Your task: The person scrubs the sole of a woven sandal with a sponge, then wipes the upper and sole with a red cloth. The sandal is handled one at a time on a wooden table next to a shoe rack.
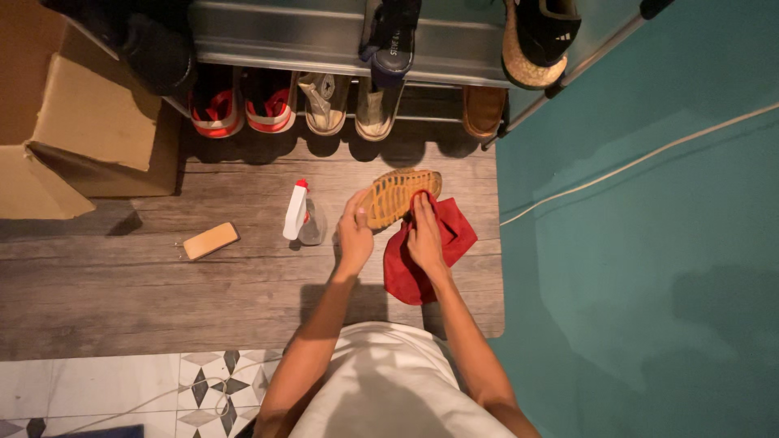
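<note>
Left hand [354, 235] gripping an upturned tan-soled shoe [398, 196], right hand [424, 235] with red cloth [418, 264] against its sole.

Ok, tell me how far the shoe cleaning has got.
Done: cannot tell; the rack's shoes show no clear sign of cleaning. In hand: the left hand holds a tan shoe sole up while the right hand presses a red cloth to it. Left: the spray bottle and brush block sit on the floor, untouched.

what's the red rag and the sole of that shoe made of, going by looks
Red rag: soft woven or microfibre cloth, matte; it drapes and folds limply under the right hand. Shoe sole, held by the left hand: likely tan rubber, matte, with moulded tread.
</note>
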